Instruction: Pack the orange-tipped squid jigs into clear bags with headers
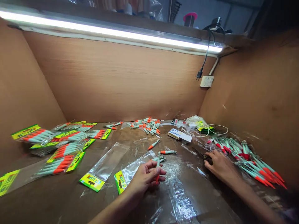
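Between the thumb and fingers of my left hand [147,175] is a fishing lure [158,170], pale with an orange end pointing toward me. Just beyond it lie more lures, among them an orange-tipped lure [168,152] and a separate lure [153,144]. Partly under my left hand is a clear bag [137,165] with a yellow-green header. My right hand [219,163] is closed around the dark handles of what look like scissors [208,159], resting on the table; their blades point away to the left.
Packed lures [67,149] are spread at the left, near an unfilled bag [107,161]. A lure pile [148,124] lies at the back, with loose lures [254,165] at right. A labelled card stack [178,135] sits mid-back. A plug [199,74] hangs above.
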`<state>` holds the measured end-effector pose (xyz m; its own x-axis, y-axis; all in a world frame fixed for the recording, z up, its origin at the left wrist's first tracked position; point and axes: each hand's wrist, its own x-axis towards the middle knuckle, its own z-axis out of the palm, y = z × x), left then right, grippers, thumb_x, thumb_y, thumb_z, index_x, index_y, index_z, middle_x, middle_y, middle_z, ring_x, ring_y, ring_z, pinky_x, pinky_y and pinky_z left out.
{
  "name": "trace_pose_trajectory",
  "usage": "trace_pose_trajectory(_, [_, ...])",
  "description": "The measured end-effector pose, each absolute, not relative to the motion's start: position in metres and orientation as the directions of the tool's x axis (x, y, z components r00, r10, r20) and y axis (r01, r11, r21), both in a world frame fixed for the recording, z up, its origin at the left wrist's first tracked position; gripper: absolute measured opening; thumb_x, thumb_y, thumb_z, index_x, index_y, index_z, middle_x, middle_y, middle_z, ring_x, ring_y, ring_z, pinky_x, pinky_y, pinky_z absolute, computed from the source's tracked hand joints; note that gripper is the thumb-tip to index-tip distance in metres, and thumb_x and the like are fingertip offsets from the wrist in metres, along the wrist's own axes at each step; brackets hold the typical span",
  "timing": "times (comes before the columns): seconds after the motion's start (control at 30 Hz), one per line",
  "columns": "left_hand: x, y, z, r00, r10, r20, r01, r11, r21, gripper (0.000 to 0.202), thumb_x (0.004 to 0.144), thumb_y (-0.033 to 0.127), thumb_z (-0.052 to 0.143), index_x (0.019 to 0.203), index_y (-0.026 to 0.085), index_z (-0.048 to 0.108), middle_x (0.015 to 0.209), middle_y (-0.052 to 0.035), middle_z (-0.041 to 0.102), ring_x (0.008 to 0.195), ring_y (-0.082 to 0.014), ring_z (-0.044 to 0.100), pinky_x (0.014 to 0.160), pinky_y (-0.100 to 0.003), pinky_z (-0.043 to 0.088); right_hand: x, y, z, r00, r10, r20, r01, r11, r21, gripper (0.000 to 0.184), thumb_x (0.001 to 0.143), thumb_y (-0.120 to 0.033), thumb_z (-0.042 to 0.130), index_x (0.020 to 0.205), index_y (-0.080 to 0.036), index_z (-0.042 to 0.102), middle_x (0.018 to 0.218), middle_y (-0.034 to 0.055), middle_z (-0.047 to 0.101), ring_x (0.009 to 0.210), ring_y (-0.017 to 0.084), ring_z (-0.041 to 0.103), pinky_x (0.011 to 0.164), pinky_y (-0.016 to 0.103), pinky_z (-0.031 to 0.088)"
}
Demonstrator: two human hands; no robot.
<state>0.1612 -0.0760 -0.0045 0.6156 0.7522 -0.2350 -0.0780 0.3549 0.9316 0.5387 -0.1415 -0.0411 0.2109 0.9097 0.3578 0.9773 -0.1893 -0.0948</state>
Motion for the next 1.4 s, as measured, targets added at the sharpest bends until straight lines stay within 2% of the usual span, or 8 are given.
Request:
trace_pose_trajectory(0.13, [0.160, -0.081, -0.008, 0.612, 0.755, -0.236, -0.097, 0.367, 0.925, 0.054, 0.068, 0.055, 0.083, 0.097, 0.017, 0.058, 0.102, -0.0116, 0.075, 0.087, -0.0201, 0.072, 0.065, -0.022, 0.049, 0.521, -0.151, -0.028, 0.391, 0.820, 0.418, 0.859, -0.163, -0.485, 0.034, 0.085, -0.041, 0.050, 0.105, -0.020, 0.069, 0.099, 0.0117, 0.068, 0.088, 0.031, 0.065, 0.076, 0.043, 0.051])
trace_pose_trajectory(0.2, [0.160, -0.084, -0.010, 0.625, 0.749, -0.219, -0.108, 0.361, 0.926, 0.053, 0.068, 0.054, 0.084, 0.095, 0.017, 0.057, 0.102, -0.0118, 0.075, 0.090, -0.0212, 0.072, 0.065, -0.022, 0.048, 0.505, -0.160, -0.021, 0.518, 0.801, 0.300, 0.588, -0.080, -0.805, 0.036, 0.089, -0.046, 0.044, 0.105, -0.022, 0.066, 0.091, 0.0101, 0.068, 0.080, 0.028, 0.065, 0.062, 0.038, 0.051])
trace_pose_trajectory(0.27, [0.160, -0.085, -0.013, 0.637, 0.745, -0.199, -0.122, 0.353, 0.928, 0.050, 0.070, 0.052, 0.083, 0.094, 0.017, 0.056, 0.101, -0.0119, 0.075, 0.091, -0.0217, 0.072, 0.065, -0.022, 0.047, 0.479, -0.171, -0.014, 0.523, 0.842, 0.134, 0.229, 0.012, -0.973, 0.036, 0.091, -0.049, 0.043, 0.107, -0.023, 0.063, 0.086, 0.0089, 0.066, 0.074, 0.026, 0.063, 0.053, 0.034, 0.049])
trace_pose_trajectory(0.43, [0.162, -0.085, -0.021, 0.645, 0.753, -0.130, -0.137, 0.280, 0.950, 0.048, 0.076, 0.052, 0.079, 0.102, 0.014, 0.062, 0.099, -0.0123, 0.075, 0.088, -0.0208, 0.071, 0.067, -0.023, 0.046, 0.389, -0.196, -0.009, 0.234, 0.961, -0.145, -0.303, -0.070, -0.950, 0.025, 0.076, -0.037, 0.071, 0.094, -0.020, 0.066, 0.087, 0.0057, 0.063, 0.077, 0.020, 0.060, 0.069, 0.031, 0.051])
trace_pose_trajectory(0.57, [0.163, -0.087, -0.020, 0.631, 0.770, -0.093, -0.146, 0.236, 0.961, 0.044, 0.076, 0.049, 0.079, 0.096, 0.013, 0.065, 0.097, -0.0108, 0.075, 0.089, -0.0212, 0.069, 0.070, -0.024, 0.046, 0.340, -0.205, -0.023, 0.010, 0.971, -0.237, -0.511, -0.199, -0.836, 0.028, 0.074, -0.038, 0.076, 0.086, -0.016, 0.064, 0.078, 0.0020, 0.060, 0.069, 0.013, 0.056, 0.064, 0.022, 0.044])
trace_pose_trajectory(0.77, [0.164, -0.088, -0.020, 0.610, 0.792, -0.039, -0.122, 0.142, 0.982, 0.036, 0.081, 0.045, 0.075, 0.096, 0.014, 0.066, 0.094, -0.0094, 0.074, 0.089, -0.0216, 0.067, 0.069, -0.024, 0.045, 0.327, -0.201, -0.036, -0.233, 0.953, -0.196, -0.268, -0.256, -0.929, 0.043, 0.090, -0.054, 0.058, 0.113, -0.018, 0.056, 0.085, 0.0052, 0.070, 0.037, 0.002, 0.033, 0.038, 0.017, 0.021])
trace_pose_trajectory(1.07, [0.166, -0.089, -0.021, 0.607, 0.795, 0.018, -0.128, 0.075, 0.989, 0.030, 0.083, 0.041, 0.075, 0.091, 0.012, 0.068, 0.083, -0.0051, 0.068, 0.072, -0.0148, 0.060, 0.065, -0.022, 0.043, 0.314, -0.195, -0.025, -0.042, 0.997, -0.066, 0.232, -0.054, -0.971, 0.038, 0.096, -0.049, 0.048, 0.104, -0.017, 0.065, 0.073, 0.0042, 0.071, 0.066, 0.016, 0.058, 0.062, 0.025, 0.041])
trace_pose_trajectory(1.4, [0.166, -0.091, -0.024, 0.590, 0.806, 0.048, -0.131, 0.037, 0.991, 0.027, 0.084, 0.039, 0.073, 0.088, 0.014, 0.067, 0.085, -0.0055, 0.068, 0.080, -0.0184, 0.063, 0.070, -0.024, 0.045, 0.307, -0.195, -0.011, 0.019, 0.999, -0.050, 0.246, -0.053, -0.968, 0.043, 0.094, -0.052, 0.048, 0.105, -0.016, 0.068, 0.079, 0.0070, 0.072, 0.072, 0.019, 0.065, 0.067, 0.027, 0.046])
